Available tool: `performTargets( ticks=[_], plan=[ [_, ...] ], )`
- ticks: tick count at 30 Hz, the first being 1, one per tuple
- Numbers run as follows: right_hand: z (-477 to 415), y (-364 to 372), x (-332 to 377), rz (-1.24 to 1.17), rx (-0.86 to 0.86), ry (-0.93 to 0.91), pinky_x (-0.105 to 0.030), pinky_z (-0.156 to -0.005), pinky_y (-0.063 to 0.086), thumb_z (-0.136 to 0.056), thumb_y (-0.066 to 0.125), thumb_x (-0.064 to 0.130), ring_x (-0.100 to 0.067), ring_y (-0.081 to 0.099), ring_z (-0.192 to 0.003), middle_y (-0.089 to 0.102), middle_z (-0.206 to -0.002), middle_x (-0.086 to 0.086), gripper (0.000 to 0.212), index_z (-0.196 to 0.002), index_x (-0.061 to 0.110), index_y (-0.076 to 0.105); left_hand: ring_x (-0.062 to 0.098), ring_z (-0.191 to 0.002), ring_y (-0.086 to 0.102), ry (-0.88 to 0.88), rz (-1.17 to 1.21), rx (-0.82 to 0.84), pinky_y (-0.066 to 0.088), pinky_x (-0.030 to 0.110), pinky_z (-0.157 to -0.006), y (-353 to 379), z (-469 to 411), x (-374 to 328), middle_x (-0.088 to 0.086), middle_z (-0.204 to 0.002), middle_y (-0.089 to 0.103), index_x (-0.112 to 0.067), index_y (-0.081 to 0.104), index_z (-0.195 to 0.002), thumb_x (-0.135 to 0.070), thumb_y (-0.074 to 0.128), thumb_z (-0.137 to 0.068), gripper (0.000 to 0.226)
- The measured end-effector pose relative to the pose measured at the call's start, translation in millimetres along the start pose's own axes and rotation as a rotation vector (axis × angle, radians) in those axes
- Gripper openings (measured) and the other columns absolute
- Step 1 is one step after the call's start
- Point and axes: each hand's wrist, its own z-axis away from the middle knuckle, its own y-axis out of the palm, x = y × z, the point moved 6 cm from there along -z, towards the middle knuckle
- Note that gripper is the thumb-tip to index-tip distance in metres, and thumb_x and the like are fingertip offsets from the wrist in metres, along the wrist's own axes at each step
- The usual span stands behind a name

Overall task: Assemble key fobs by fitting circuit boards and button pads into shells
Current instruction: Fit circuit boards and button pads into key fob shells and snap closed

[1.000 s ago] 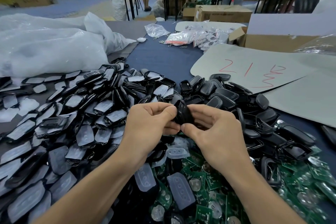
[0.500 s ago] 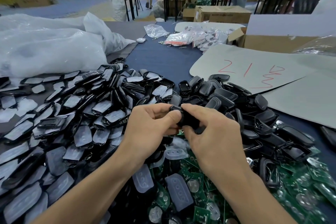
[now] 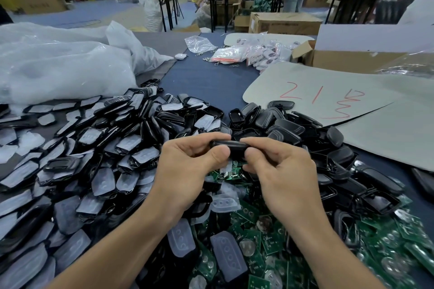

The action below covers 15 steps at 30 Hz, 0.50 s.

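Two hands were seen by the head camera, brought close together at mid-frame. A black key fob shell [image 3: 229, 146] was held edge-on between them. It was pinched at one end by the curled fingers and thumb of the left hand [image 3: 185, 171] and at the other by those of the right hand [image 3: 281, 176], above heaps of parts on the dark blue counter [image 3: 211, 82]. Shells fitted with pale button pads [image 3: 103, 182] were piled to the left. Empty black shells [image 3: 288, 128] were heaped behind and to the right. Green circuit boards [image 3: 272, 244] were spread beneath the hands. A grey sheet [image 3: 293, 82] marked in red was laid far right.
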Motion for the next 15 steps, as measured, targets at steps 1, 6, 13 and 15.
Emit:
performTargets(
  ticks=[1, 6, 13, 15],
  plan=[
    [-1.8, 0.1, -1.6, -0.039, 0.009, 0.021, -0.043, -0.078, 0.064, -0.094, 0.073, 0.015, -0.015, 0.076, -0.079, 0.078, -0.083, 0.015, 0.030, -0.096, 0.045, 0.079, 0.029, -0.090, 0.079, 0.004, -0.001, 0.012, 0.064, 0.029, -0.078, 0.3, -0.1, -0.5, 0.009, -0.094, 0.081, -0.022, 0.084, -0.099, -0.020, 0.081, -0.075, 0.024],
    [-4.3, -1.1, -5.0, -0.134, 0.010, 0.040, -0.046, -0.086, 0.062, -0.086, 0.081, 0.009, -0.015, 0.077, -0.083, 0.080, -0.085, 0.010, 0.033, -0.094, 0.041, 0.082, 0.026, -0.096, 0.078, 0.024, 0.037, 0.045, 0.063, 0.027, -0.077, 2.2, 0.1, -2.8, 0.010, -0.099, 0.081, -0.018, 0.083, -0.101, -0.015, 0.078, -0.077, 0.025],
    [-3.7, -3.7, -3.8, -0.139, 0.000, 0.026, -0.041, -0.081, 0.064, -0.081, 0.084, 0.006, -0.014, 0.077, -0.078, 0.079, -0.080, 0.010, 0.034, -0.090, 0.039, 0.082, 0.027, -0.094, 0.079, 0.043, 0.009, 0.050, 0.064, 0.029, -0.077, 1.9, 0.4, -4.6, 0.010, -0.095, 0.081, -0.019, 0.083, -0.097, -0.016, 0.076, -0.079, 0.020],
    [-3.1, -4.2, -3.2, -0.120, -0.003, 0.020, -0.041, -0.079, 0.064, -0.082, 0.084, 0.007, -0.014, 0.076, -0.076, 0.079, -0.079, 0.010, 0.034, -0.089, 0.041, 0.082, 0.026, -0.092, 0.079, 0.052, -0.009, 0.046, 0.064, 0.029, -0.076, 1.6, 0.7, -5.9, 0.009, -0.094, 0.081, -0.020, 0.084, -0.097, -0.018, 0.076, -0.078, 0.020]
  ],
)
